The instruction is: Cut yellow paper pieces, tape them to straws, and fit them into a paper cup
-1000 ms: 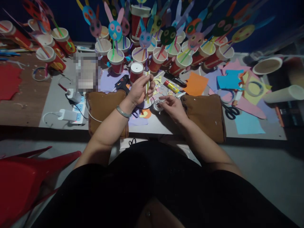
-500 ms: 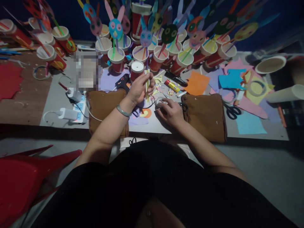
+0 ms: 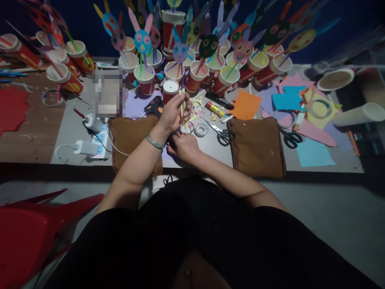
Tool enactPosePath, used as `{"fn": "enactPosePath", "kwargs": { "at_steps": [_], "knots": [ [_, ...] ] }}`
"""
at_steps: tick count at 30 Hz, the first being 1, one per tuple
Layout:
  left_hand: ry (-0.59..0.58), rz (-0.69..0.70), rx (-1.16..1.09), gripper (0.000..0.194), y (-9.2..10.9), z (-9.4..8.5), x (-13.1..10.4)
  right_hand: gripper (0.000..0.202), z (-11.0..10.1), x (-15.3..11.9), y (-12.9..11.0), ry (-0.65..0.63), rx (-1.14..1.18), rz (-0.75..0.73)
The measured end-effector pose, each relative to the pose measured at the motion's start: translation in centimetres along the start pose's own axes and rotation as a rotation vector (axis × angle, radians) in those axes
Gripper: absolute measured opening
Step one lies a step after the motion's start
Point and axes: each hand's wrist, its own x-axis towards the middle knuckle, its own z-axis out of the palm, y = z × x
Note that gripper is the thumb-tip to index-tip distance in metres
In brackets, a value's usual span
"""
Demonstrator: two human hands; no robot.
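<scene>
My left hand (image 3: 174, 113), with a bangle on the wrist, is closed around thin yellow and white strips (image 3: 183, 109) that stand nearly upright. Just below it, my right hand (image 3: 185, 146) rests low near the table, fingers bent under; what they hold, if anything, is hidden. A roll of tape (image 3: 201, 129) lies right of my hands, beside black-handled scissors (image 3: 225, 136). Behind my left hand is an upturned red cup with a white top (image 3: 170, 87). A black glue gun (image 3: 152, 105) lies to its left.
Several red cups with paper rabbit figures (image 3: 143, 74) line the back. Brown pads (image 3: 257, 146) flank the work area. A glue stick (image 3: 215, 108), a black marker (image 3: 219, 99), paper scraps and more scissors (image 3: 290, 137) lie right. A power strip (image 3: 100, 140) sits left.
My right hand has moved left, off the tape roll, to just below my left hand. The tape roll and the scissors beside it now show fully. The whole view has shifted slightly.
</scene>
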Motion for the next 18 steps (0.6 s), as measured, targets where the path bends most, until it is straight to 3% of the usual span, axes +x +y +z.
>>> {"fn": "enactPosePath", "kwargs": {
  "at_steps": [4,9,14,18],
  "knots": [
    [-0.032,0.013,0.012,0.017,0.1,0.1,-0.1,0.036,-0.9,0.3,0.3,-0.073,0.046,0.121],
    [-0.016,0.013,0.020,0.021,0.2,0.1,-0.2,0.032,-1.4,-1.7,2.2,-0.019,0.062,0.163],
    [0.039,-0.002,-0.006,0.026,0.0,0.2,-0.2,0.029,0.1,-4.7,4.3,0.048,0.099,0.185],
    [0.014,-0.006,0.011,0.024,0.0,0.4,-0.4,0.031,1.4,-5.6,4.8,0.109,0.096,0.196]
  ]
}}
